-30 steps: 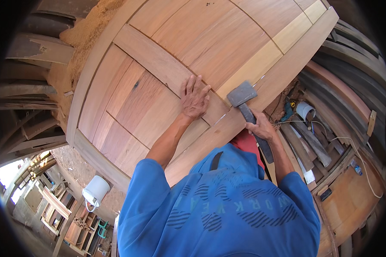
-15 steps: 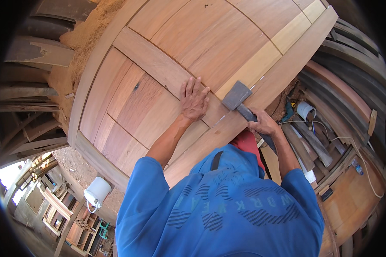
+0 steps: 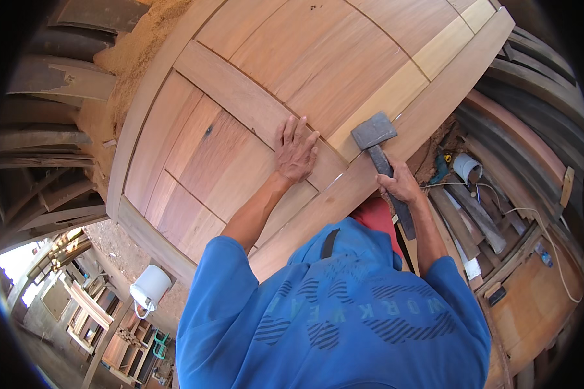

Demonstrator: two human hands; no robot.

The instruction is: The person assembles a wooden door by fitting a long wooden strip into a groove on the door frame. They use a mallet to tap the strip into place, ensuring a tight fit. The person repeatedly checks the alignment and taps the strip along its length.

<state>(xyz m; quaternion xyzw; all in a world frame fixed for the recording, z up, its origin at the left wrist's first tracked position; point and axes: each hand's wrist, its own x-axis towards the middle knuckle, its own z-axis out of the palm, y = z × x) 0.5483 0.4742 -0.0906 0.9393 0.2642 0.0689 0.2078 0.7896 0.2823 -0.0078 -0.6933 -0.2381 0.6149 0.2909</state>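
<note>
A large panelled wooden door (image 3: 324,58) lies flat in front of me, its pale and reddish boards set between frame rails. Spread over the middle cross rail (image 3: 233,87) is my left hand (image 3: 296,152), palm down with its fingers stretched out. My right hand (image 3: 401,183) is wrapped round the handle of a dark mallet (image 3: 374,130). The mallet's blocky head is over the near long rail (image 3: 344,178), close to where the cross rail meets it. Whether the head touches the wood, I cannot tell.
Sawdust (image 3: 133,55) and stacked dark planks (image 3: 65,78) lie left of the door. More long boards (image 3: 532,110) are piled at the right, by a white container (image 3: 466,167), a teal power tool (image 3: 440,170) and a pale cord (image 3: 555,249). A white bucket (image 3: 150,285) stands at lower left.
The mallet's head has shifted slightly right and swung round, its handle now pointing more toward me. My right hand turned with it. My left hand has stayed on the cross rail.
</note>
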